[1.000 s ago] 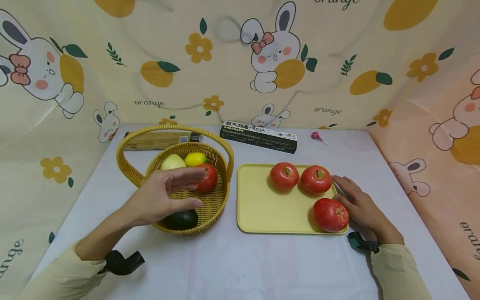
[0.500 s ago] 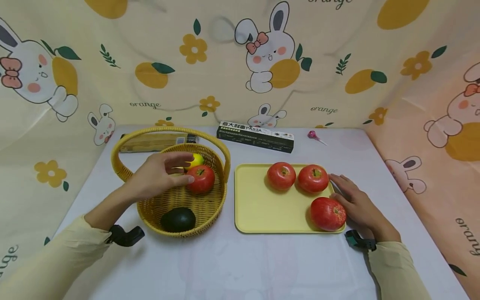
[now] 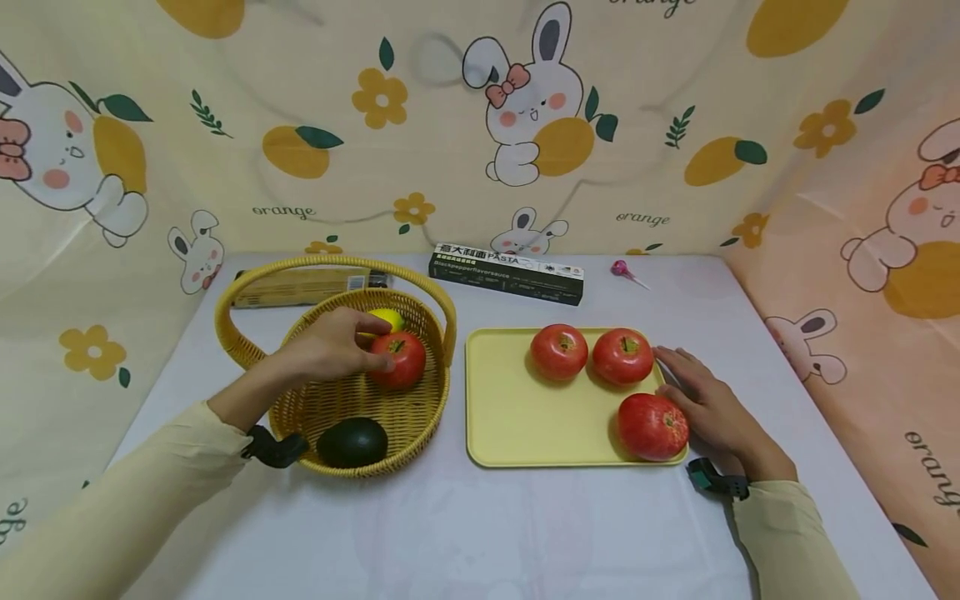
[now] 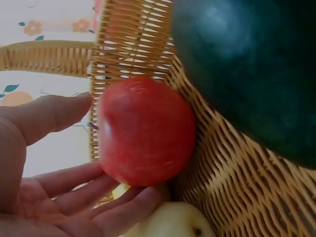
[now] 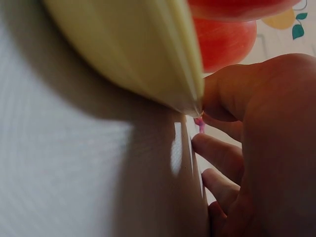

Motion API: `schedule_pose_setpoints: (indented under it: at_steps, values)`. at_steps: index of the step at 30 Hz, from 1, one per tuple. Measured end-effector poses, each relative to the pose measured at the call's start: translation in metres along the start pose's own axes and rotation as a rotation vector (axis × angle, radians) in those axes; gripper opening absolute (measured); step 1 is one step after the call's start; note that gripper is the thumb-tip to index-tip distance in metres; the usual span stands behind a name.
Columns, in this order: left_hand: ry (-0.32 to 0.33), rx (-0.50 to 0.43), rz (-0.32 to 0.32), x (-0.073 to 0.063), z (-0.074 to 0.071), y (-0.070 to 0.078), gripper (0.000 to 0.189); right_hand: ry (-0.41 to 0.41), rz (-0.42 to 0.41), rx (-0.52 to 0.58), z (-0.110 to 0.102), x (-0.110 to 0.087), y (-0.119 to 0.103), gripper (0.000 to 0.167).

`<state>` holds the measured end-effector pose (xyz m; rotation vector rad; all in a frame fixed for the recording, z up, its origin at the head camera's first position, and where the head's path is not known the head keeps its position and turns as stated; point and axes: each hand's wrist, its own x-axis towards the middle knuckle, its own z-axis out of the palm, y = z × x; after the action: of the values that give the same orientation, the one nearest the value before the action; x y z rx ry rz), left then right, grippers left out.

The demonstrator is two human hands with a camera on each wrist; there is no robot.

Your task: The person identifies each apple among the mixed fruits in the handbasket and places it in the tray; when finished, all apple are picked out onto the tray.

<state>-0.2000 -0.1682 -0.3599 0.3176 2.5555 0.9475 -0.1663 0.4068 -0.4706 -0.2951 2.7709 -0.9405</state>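
In the head view my left hand (image 3: 333,343) reaches into the wicker basket (image 3: 442,417), thumb and fingers on either side of a red apple (image 3: 401,367). The left wrist view has the fingers spread along the apple's lower side and the thumb extended near its stem end. A dark green avocado (image 3: 352,442) lies at the basket's front; a lemon (image 3: 388,317) is behind the apple. A pale pear-like fruit (image 4: 177,222) shows only in the left wrist view. My right hand (image 3: 712,408) rests at the right edge of a yellow tray (image 3: 540,425), thumb at its rim.
Three red apples sit on the tray: one at back centre (image 3: 558,352), one at back right (image 3: 622,357), one at front right (image 3: 652,427). Behind stand a pasta box (image 3: 506,275), a long yellowish package (image 3: 300,287) and a lollipop (image 3: 620,268). The basket's handle (image 3: 337,261) arches over its back.
My left hand has come down from above the basket toward the apple, its thumb now overlapping the apple's left side. My right hand stays beside the tray. The head view has shifted slightly.
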Motion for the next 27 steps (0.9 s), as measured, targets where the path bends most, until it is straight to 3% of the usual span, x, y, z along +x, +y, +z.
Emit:
schedule_pose_setpoints:
  at_steps: [15,20,27]
  values:
    - [-0.125,0.186,0.055,0.011,0.014,0.008,0.087,0.001,0.003,0.015,0.0,0.0,0.002,0.076]
    - [-0.095,0.206,0.077,0.009,0.015,0.006,0.088,0.004,0.001,0.017,0.0,0.001,0.002,0.076]
    - [0.021,0.174,0.083,0.0,0.01,-0.003,0.084,0.007,0.008,0.006,0.001,0.0,0.002,0.075]
